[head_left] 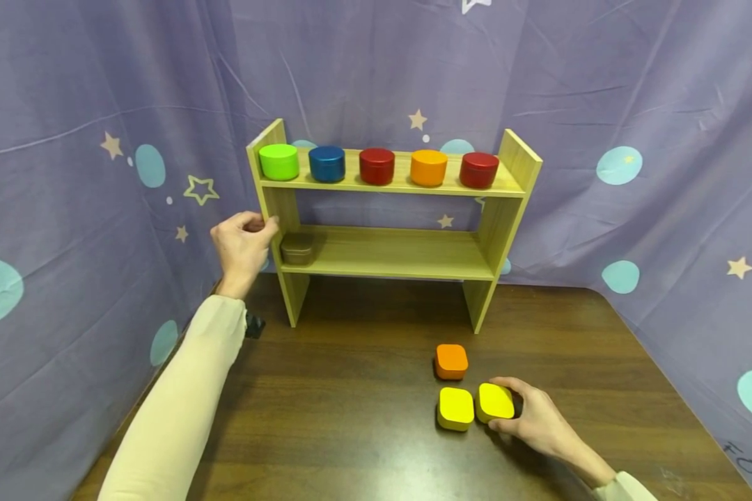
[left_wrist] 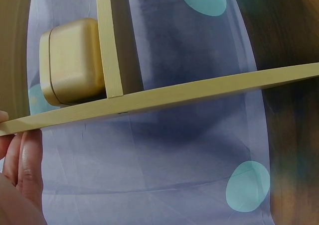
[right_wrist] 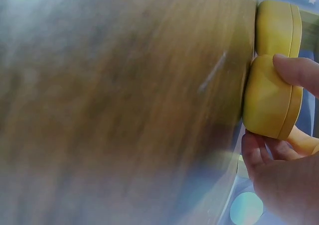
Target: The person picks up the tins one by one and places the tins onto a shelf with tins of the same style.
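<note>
My left hand (head_left: 241, 247) pinches the front edge of the left side panel (left_wrist: 164, 99) of a two-tier wooden shelf (head_left: 407, 270). Just inside that panel, on the lower tier, sits a gold rounded-square tin (left_wrist: 75, 60). Down on the table at right, my right hand (head_left: 542, 421) holds a yellow rounded-square tin (head_left: 495, 402) between thumb and fingers. In the right wrist view this tin (right_wrist: 269, 98) stands on the tabletop. A second yellow tin (head_left: 455, 408) is close on its left, and an orange tin (head_left: 451, 361) lies farther back.
Along the upper tier stand round tins: green (head_left: 279, 162), blue (head_left: 327, 164), red (head_left: 377, 166), orange (head_left: 429, 168) and another red one (head_left: 479, 170). The shelf rests on a brown wooden table (head_left: 351, 417). A purple patterned curtain (head_left: 376, 69) hangs behind and at the sides.
</note>
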